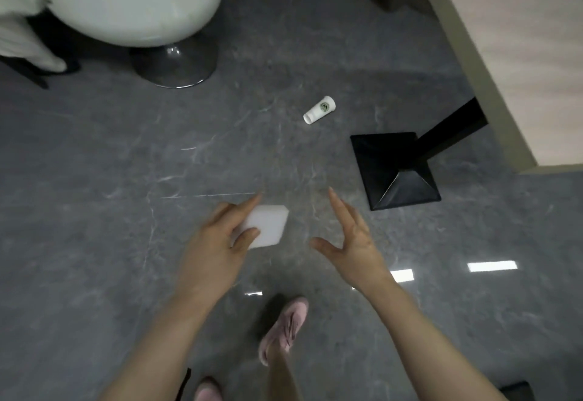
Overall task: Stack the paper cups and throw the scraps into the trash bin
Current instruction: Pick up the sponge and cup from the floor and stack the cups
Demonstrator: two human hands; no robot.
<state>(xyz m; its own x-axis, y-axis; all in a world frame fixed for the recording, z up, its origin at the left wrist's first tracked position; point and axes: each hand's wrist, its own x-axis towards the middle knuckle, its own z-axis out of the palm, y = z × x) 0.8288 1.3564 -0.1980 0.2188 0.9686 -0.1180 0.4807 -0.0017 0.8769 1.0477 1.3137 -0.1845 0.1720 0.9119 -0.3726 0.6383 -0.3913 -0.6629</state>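
The left hand (217, 236) pinches a white foam block (266, 225) between thumb and fingers; the right hand (353, 239) hangs spread and holds nothing. The paper cup (319, 109) lies on its side on the floor (126, 164), near the corner of the black table base (394, 170). The free right hand should probably take it round the middle, lightly, so the wall does not crush. No trash bin shows.

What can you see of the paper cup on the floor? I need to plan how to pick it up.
The paper cup is white with a round green and dark logo on its side. It lies tipped over on the grey marble-look floor, its wider end toward the lower left and its narrower end toward the upper right. It looks intact, not crushed. It lies alone in open floor, past both hands, between the white chair's metal base and the table's black base. Nothing touches it but the floor.
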